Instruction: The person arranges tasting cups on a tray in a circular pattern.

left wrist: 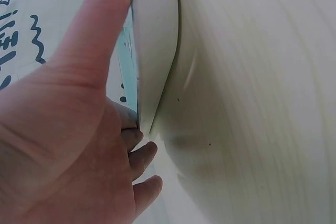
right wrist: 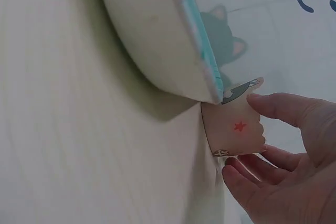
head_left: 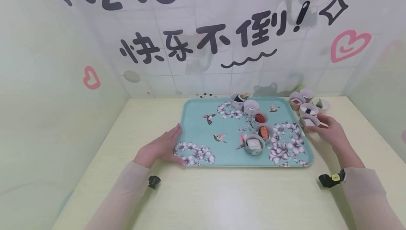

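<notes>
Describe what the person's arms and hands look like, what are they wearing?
Both hands, the left hand and the right hand, are bare. Pale, slightly sheer long sleeves cover both forearms. A small black device sits at each wrist; the right one has a yellow mark.

Staged food-play booth: pale table (head_left: 222,194) boxed in by a printed tile-pattern backdrop (head_left: 203,46) bearing cartoon lettering, hearts, cats

One tray (head_left: 203,131); nine sushi cups (head_left: 254,144); two hands (head_left: 160,147).

Tray (left wrist: 155,51) cut off in wrist view, cup (right wrist: 236,127) contents hidden
</notes>
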The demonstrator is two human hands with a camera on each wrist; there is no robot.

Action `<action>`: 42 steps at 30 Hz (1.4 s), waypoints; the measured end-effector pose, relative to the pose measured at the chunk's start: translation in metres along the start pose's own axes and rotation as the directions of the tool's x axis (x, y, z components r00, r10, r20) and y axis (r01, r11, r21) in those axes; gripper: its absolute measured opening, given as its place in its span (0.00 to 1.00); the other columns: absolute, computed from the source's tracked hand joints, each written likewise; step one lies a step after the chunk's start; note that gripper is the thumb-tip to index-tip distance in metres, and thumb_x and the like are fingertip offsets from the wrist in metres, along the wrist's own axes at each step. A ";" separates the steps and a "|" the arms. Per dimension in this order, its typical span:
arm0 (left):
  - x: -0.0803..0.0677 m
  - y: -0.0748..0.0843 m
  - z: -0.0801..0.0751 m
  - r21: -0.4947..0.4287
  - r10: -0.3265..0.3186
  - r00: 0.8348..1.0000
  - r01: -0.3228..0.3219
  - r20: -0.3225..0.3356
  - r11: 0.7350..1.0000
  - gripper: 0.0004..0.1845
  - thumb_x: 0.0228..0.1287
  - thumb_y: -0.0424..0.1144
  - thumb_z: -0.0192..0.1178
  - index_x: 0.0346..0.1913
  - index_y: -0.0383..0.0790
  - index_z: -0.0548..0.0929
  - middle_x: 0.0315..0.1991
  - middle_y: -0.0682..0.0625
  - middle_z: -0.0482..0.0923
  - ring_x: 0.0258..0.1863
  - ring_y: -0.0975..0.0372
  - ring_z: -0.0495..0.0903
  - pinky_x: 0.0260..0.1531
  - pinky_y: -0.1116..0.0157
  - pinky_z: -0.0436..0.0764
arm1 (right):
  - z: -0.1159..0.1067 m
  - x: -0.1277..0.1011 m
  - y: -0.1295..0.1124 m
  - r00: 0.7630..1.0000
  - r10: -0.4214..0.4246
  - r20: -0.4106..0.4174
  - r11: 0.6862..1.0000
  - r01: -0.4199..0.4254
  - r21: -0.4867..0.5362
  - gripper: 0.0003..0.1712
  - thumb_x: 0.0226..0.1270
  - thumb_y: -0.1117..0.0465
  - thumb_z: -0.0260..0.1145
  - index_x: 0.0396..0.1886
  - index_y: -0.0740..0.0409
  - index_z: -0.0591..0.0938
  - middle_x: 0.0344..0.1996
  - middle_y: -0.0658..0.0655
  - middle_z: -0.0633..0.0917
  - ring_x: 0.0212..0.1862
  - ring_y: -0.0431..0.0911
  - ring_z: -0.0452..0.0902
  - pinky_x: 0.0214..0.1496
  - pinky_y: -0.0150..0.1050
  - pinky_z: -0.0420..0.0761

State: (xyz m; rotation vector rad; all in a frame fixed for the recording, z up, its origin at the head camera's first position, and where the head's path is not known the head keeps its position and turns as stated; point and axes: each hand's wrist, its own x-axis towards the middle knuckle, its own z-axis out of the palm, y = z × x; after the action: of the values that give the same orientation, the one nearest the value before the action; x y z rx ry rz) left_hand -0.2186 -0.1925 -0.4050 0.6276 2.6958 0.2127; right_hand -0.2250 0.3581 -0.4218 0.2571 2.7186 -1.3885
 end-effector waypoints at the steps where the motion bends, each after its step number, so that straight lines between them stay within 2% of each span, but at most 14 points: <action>1: 0.000 0.000 0.000 0.000 -0.001 1.000 0.001 0.001 1.000 0.74 0.43 0.66 0.74 0.77 0.24 0.42 0.80 0.32 0.35 0.79 0.39 0.44 0.79 0.43 0.52 | 0.000 0.001 0.001 1.000 -0.001 0.007 1.000 0.001 0.002 0.52 0.71 0.47 0.64 0.78 0.70 0.47 0.76 0.78 0.51 0.72 0.76 0.53 0.72 0.71 0.60; 9: 0.001 -0.002 0.002 0.006 -0.007 1.000 0.007 0.003 1.000 0.75 0.42 0.67 0.74 0.78 0.26 0.41 0.81 0.33 0.34 0.80 0.40 0.43 0.79 0.44 0.52 | 0.003 0.007 0.004 1.000 -0.018 0.011 0.998 0.019 -0.053 0.50 0.71 0.51 0.65 0.75 0.76 0.50 0.70 0.83 0.59 0.70 0.75 0.58 0.68 0.68 0.66; 18: 0.002 -0.003 0.003 -0.008 -0.013 1.000 0.013 0.007 1.000 0.75 0.42 0.67 0.74 0.78 0.26 0.40 0.80 0.33 0.34 0.79 0.39 0.43 0.78 0.43 0.52 | 0.005 0.004 0.003 0.999 0.010 -0.053 0.995 -0.015 -0.100 0.46 0.70 0.48 0.64 0.73 0.75 0.57 0.68 0.81 0.63 0.67 0.73 0.61 0.64 0.66 0.71; 28: 0.002 -0.001 0.002 -0.014 -0.016 1.000 0.016 0.003 1.000 0.75 0.41 0.66 0.75 0.78 0.26 0.41 0.80 0.33 0.34 0.80 0.40 0.43 0.79 0.43 0.52 | 0.003 0.000 0.001 0.994 0.011 -0.110 0.988 -0.028 -0.155 0.48 0.71 0.43 0.62 0.74 0.75 0.57 0.67 0.82 0.64 0.66 0.73 0.63 0.62 0.66 0.72; 35: 0.001 -0.001 0.002 -0.013 -0.014 1.000 0.014 -0.001 1.000 0.75 0.41 0.66 0.75 0.78 0.25 0.41 0.80 0.32 0.35 0.79 0.39 0.43 0.78 0.43 0.52 | -0.003 -0.008 -0.007 0.992 -0.021 -0.122 0.987 0.001 -0.162 0.46 0.73 0.44 0.61 0.72 0.77 0.58 0.66 0.82 0.65 0.65 0.74 0.64 0.60 0.65 0.75; 37: 0.001 -0.001 0.002 -0.013 -0.015 1.000 0.015 -0.001 1.000 0.75 0.41 0.66 0.75 0.78 0.26 0.41 0.80 0.32 0.35 0.79 0.39 0.43 0.78 0.43 0.52 | -0.004 -0.010 -0.009 0.991 -0.031 -0.128 0.986 0.009 -0.166 0.46 0.72 0.44 0.61 0.72 0.77 0.59 0.66 0.82 0.66 0.64 0.73 0.65 0.54 0.59 0.79; 39: 0.002 -0.001 0.003 -0.012 -0.014 1.000 0.014 -0.001 1.000 0.75 0.41 0.66 0.75 0.78 0.26 0.41 0.80 0.32 0.35 0.79 0.39 0.43 0.78 0.43 0.52 | -0.006 -0.012 -0.012 0.990 -0.047 -0.136 0.985 0.023 -0.170 0.46 0.72 0.45 0.62 0.72 0.76 0.60 0.65 0.81 0.67 0.63 0.73 0.67 0.47 0.46 0.81; 42: 0.002 -0.002 0.003 -0.011 -0.014 1.000 0.014 -0.001 1.000 0.75 0.41 0.66 0.75 0.78 0.26 0.41 0.80 0.33 0.34 0.79 0.39 0.43 0.79 0.43 0.52 | -0.007 -0.014 -0.017 0.986 -0.077 -0.146 0.984 0.051 -0.171 0.44 0.71 0.46 0.63 0.71 0.76 0.62 0.64 0.80 0.70 0.62 0.73 0.70 0.37 0.27 0.73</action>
State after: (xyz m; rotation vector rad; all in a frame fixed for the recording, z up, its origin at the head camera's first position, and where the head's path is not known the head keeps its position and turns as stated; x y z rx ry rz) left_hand -0.2195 -0.1930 -0.4082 0.6058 2.6975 0.2236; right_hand -0.2142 0.3525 -0.4020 0.2767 2.9724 -1.1910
